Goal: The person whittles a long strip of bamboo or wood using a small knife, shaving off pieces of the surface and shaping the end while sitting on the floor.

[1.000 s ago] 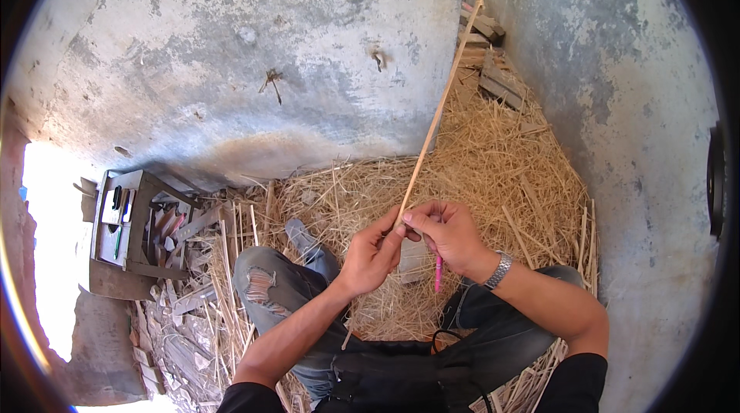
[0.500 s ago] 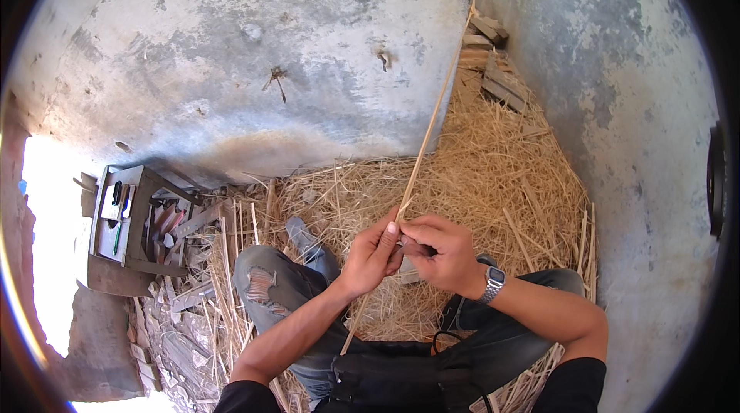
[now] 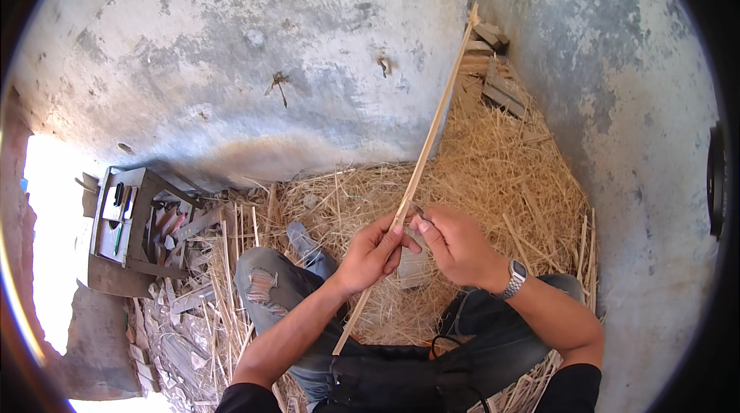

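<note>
A long, thin, pale wooden strip [image 3: 426,155] runs slantwise from near my lap up toward the wall corner. My left hand [image 3: 374,252] is closed around it at about its lower middle, thumb on top. Just right of the strip, my right hand [image 3: 461,247] is closed on a small dark blade [image 3: 418,213], whose tip shows above the fingers beside the strip. The rest of the tool is hidden in the fist. A metal-banded watch [image 3: 516,278] is on my right wrist.
Straw-like shavings [image 3: 501,166] cover the floor around my crossed legs. A small wooden stool [image 3: 123,216] with pens and a light-coloured item on it stands at the left. Wood blocks [image 3: 502,89] lie in the corner between two walls. Loose strips lie left and right.
My right hand has moved slightly right and up, away from my left hand. The strip has turned so a wider face shows. My left hand keeps its hold on it.
</note>
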A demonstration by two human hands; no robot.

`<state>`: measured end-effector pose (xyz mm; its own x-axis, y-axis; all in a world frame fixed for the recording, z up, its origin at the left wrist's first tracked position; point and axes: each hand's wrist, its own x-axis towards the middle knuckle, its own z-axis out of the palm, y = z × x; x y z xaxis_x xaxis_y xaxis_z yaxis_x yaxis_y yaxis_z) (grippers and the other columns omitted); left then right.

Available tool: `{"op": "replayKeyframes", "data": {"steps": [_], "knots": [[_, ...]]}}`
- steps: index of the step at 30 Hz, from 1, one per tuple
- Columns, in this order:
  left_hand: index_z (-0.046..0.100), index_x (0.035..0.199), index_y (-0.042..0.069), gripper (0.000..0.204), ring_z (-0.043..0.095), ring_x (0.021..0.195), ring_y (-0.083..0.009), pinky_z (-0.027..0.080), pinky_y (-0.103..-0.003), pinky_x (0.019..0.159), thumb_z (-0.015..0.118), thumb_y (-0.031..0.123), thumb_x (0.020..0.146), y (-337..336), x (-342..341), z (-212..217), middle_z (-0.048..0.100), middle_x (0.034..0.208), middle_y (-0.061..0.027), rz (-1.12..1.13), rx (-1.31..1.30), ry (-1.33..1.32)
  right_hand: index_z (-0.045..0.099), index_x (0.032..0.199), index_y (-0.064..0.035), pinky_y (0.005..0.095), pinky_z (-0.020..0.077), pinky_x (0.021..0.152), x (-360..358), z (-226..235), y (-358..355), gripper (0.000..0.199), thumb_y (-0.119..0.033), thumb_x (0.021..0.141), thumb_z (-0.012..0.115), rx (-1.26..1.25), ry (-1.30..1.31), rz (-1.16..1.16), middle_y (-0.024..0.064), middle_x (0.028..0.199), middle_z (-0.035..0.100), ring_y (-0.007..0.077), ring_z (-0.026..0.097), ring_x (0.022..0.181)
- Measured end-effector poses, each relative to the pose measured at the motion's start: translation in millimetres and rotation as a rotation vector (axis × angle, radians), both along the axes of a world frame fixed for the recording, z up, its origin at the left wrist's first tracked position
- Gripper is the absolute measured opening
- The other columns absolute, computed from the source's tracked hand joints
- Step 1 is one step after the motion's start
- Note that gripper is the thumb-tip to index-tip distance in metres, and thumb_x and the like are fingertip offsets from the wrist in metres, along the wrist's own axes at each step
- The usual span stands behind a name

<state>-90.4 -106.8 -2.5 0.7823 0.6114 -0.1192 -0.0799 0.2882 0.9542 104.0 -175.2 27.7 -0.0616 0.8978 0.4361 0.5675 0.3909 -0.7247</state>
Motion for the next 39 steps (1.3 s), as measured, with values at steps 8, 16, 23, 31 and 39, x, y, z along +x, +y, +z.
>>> {"op": "replayKeyframes", "data": {"steps": [8,16,23,31,39], "knots": [[0.049,0.144,0.002,0.039,0.04,0.051,-0.0038,0.032,-0.019,0.046,0.042,0.023,0.111,-6,-1,1,0.062,0.087,-0.0053,-0.054,-0.021,-0.05,0.064,0.099,-0.0074,0.0469,0.0509,0.058,-6,19,-8,0.028,-0.029,0.105,0.047,-0.341,-0.088,-0.057,0.0129,0.07,0.068,0.0372,0.066,0.063],[0.049,0.144,0.002,0.04,0.038,0.049,-0.0047,0.03,-0.021,0.044,0.046,0.024,0.11,-10,-2,1,0.056,0.084,-0.0036,-0.005,-0.121,-0.13,0.066,0.091,-0.0076,0.0453,0.0524,0.059,-9,14,-6,0.036,-0.031,0.105,0.043,-0.404,-0.1,-0.012,0.0113,0.069,0.069,0.0363,0.066,0.061],[0.057,0.103,0.001,0.029,0.036,0.046,-0.0051,0.029,-0.023,0.043,0.046,0.027,0.11,-17,2,6,0.051,0.07,-0.0007,0.036,-0.118,-0.1,0.067,0.09,-0.007,0.048,0.0522,0.057,-12,-2,-4,0.035,-0.031,0.104,0.046,-0.348,-0.133,-0.009,0.0162,0.068,0.068,0.0386,0.065,0.06],[0.059,0.105,0.001,0.032,0.036,0.047,-0.0042,0.03,-0.022,0.043,0.046,0.029,0.11,-18,-2,-2,0.051,0.069,-0.0005,0.103,-0.071,0.042,0.066,0.084,-0.0054,0.0493,0.051,0.051,-12,-21,9,0.038,-0.035,0.102,0.051,-0.277,-0.448,-0.065,0.0184,0.061,0.063,0.0395,0.064,0.056],[0.059,0.108,0.002,0.026,0.04,0.049,-0.0021,0.031,-0.02,0.044,0.047,0.024,0.11,-19,3,-14,0.059,0.083,-0.0032,0.136,0.069,0.085,0.068,0.084,-0.0062,0.0498,0.0518,0.05,-13,-19,13,0.04,-0.041,0.1,0.055,-0.333,-0.561,-0.104,0.0176,0.06,0.063,0.0388,0.064,0.055]]}}
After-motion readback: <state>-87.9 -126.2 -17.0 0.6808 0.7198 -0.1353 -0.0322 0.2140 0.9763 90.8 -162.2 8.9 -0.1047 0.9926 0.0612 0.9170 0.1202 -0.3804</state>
